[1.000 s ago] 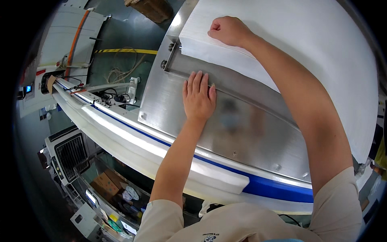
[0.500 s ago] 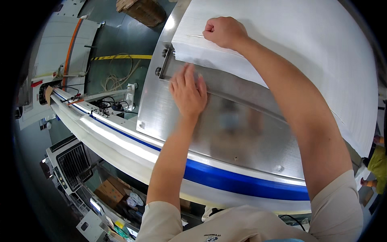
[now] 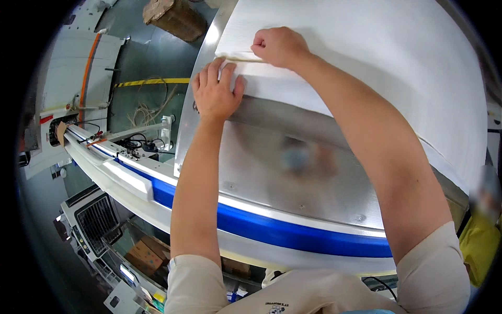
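A thick stack of thin white sheets (image 3: 376,57), paper or cloth I cannot tell, covers the far right part of a shiny metal table (image 3: 261,167). My left hand (image 3: 215,98) lies against the stack's near left corner, fingers extended and slightly apart, fingertips at a dark gap between layers. My right hand (image 3: 280,47) rests on top of the stack just beyond that gap, its fingers curled closed. Whatever those fingers hold, if anything, is hidden. The upper layers bulge a little along the gap between both hands.
A blue and white rail (image 3: 293,233) runs along the table's near edge. Cables and a machine arm (image 3: 146,128) lie left of it. A brown box (image 3: 175,20) stands on the floor at the far left. Someone in yellow (image 3: 478,251) is at the right edge.
My left hand has moved away and left from over the metal surface onto the stack's corner. The gap between layers shows wider. My right hand stays closed on the stack.
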Demonstrator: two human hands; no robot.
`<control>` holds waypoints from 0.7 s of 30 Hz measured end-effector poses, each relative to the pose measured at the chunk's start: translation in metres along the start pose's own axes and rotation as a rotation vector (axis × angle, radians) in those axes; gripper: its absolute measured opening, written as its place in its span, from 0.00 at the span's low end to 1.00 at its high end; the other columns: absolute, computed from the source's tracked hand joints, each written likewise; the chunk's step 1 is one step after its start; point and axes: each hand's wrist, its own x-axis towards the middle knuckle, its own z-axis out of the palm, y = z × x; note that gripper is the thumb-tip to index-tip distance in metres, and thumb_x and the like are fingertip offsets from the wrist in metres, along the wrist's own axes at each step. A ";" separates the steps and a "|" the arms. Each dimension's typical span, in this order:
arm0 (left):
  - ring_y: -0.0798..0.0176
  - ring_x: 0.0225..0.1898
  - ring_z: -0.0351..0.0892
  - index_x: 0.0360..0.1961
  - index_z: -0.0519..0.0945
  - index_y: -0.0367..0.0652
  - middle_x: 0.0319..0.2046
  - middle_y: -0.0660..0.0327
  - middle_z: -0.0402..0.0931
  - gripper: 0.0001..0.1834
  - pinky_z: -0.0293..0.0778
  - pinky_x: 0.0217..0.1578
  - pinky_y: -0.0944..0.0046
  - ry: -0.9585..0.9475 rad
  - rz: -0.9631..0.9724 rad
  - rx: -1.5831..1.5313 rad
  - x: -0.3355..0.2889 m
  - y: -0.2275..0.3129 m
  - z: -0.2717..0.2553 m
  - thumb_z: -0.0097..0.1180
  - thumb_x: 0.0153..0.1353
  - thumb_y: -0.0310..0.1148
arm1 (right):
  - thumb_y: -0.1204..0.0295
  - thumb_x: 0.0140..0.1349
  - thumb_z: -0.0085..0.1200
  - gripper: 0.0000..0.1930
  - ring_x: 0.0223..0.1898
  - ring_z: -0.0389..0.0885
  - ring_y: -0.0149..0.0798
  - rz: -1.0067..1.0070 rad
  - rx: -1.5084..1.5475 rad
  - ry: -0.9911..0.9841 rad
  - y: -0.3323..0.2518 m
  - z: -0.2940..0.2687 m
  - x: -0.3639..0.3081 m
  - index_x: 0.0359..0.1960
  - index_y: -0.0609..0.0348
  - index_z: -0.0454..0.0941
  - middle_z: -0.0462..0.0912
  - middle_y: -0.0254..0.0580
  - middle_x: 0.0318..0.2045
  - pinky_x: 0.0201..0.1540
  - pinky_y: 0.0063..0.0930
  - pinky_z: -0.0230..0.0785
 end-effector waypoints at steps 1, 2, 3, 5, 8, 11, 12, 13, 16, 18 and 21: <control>0.56 0.50 0.69 0.44 0.73 0.50 0.49 0.62 0.71 0.19 0.61 0.50 0.53 -0.027 0.045 0.001 0.001 -0.001 -0.004 0.54 0.49 0.40 | 0.60 0.51 0.50 0.10 0.32 0.80 0.45 -0.034 0.008 0.016 0.001 -0.002 -0.008 0.29 0.48 0.80 0.82 0.40 0.28 0.37 0.41 0.73; 0.56 0.49 0.70 0.42 0.73 0.50 0.48 0.62 0.71 0.18 0.61 0.49 0.53 -0.051 0.094 0.006 0.004 -0.003 -0.010 0.55 0.49 0.39 | 0.60 0.52 0.50 0.11 0.32 0.80 0.45 -0.069 0.017 0.037 -0.001 -0.006 -0.017 0.29 0.48 0.80 0.82 0.41 0.29 0.37 0.42 0.73; 0.56 0.50 0.69 0.40 0.73 0.49 0.48 0.62 0.71 0.16 0.62 0.50 0.53 -0.082 0.157 -0.019 0.010 -0.005 -0.015 0.55 0.48 0.38 | 0.60 0.54 0.49 0.10 0.31 0.80 0.45 -0.075 0.038 0.073 -0.002 -0.010 -0.034 0.29 0.48 0.79 0.82 0.40 0.28 0.35 0.42 0.72; 0.55 0.53 0.69 0.41 0.73 0.46 0.48 0.59 0.72 0.17 0.62 0.54 0.51 -0.229 0.258 -0.066 0.015 -0.010 -0.025 0.57 0.48 0.33 | 0.60 0.57 0.48 0.10 0.31 0.79 0.45 0.015 -0.015 0.079 -0.001 -0.017 -0.082 0.28 0.49 0.79 0.81 0.39 0.27 0.33 0.41 0.71; 0.55 0.52 0.71 0.50 0.73 0.44 0.49 0.56 0.73 0.23 0.59 0.58 0.50 -0.553 0.161 0.019 0.009 -0.019 -0.032 0.58 0.50 0.32 | 0.57 0.61 0.44 0.15 0.30 0.79 0.46 0.220 -0.259 0.052 0.039 -0.040 -0.160 0.26 0.50 0.79 0.81 0.41 0.26 0.35 0.40 0.69; 0.54 0.50 0.71 0.49 0.70 0.45 0.49 0.56 0.72 0.25 0.60 0.55 0.49 -0.641 0.245 0.067 0.023 -0.018 -0.048 0.59 0.47 0.30 | 0.55 0.64 0.39 0.20 0.30 0.79 0.45 0.392 -0.408 0.040 0.100 -0.096 -0.237 0.25 0.52 0.79 0.81 0.42 0.26 0.38 0.40 0.68; 0.53 0.48 0.73 0.49 0.69 0.46 0.47 0.57 0.72 0.25 0.60 0.54 0.49 -0.636 0.286 0.123 0.031 -0.008 -0.051 0.59 0.46 0.29 | 0.54 0.65 0.37 0.22 0.30 0.79 0.44 0.435 -0.429 0.034 0.124 -0.118 -0.261 0.25 0.53 0.79 0.81 0.42 0.26 0.39 0.39 0.67; 0.53 0.49 0.72 0.50 0.69 0.46 0.50 0.56 0.71 0.27 0.61 0.54 0.48 -0.757 0.235 0.138 0.044 -0.005 -0.048 0.59 0.46 0.29 | 0.51 0.65 0.33 0.27 0.28 0.79 0.46 0.493 -0.455 0.057 0.156 -0.134 -0.287 0.21 0.54 0.79 0.81 0.42 0.22 0.41 0.41 0.67; 0.53 0.51 0.72 0.52 0.70 0.47 0.52 0.56 0.71 0.26 0.64 0.51 0.50 -0.999 0.125 0.260 0.088 0.037 -0.029 0.57 0.48 0.29 | 0.49 0.66 0.32 0.31 0.25 0.79 0.48 0.651 -0.592 0.117 0.251 -0.203 -0.369 0.16 0.55 0.79 0.79 0.43 0.17 0.44 0.41 0.66; 0.53 0.50 0.73 0.50 0.72 0.49 0.49 0.57 0.74 0.21 0.66 0.50 0.52 -1.005 0.192 0.399 0.082 0.008 0.005 0.53 0.52 0.29 | 0.48 0.66 0.29 0.33 0.28 0.79 0.48 0.740 -0.700 0.107 0.289 -0.247 -0.415 0.17 0.56 0.80 0.80 0.45 0.18 0.47 0.42 0.64; 0.51 0.45 0.76 0.44 0.77 0.48 0.42 0.54 0.77 0.15 0.70 0.45 0.53 -1.004 0.246 0.458 0.073 -0.012 0.015 0.48 0.55 0.26 | 0.47 0.66 0.23 0.36 0.33 0.80 0.47 0.909 -0.756 0.010 0.330 -0.300 -0.478 0.21 0.56 0.82 0.82 0.46 0.22 0.50 0.43 0.62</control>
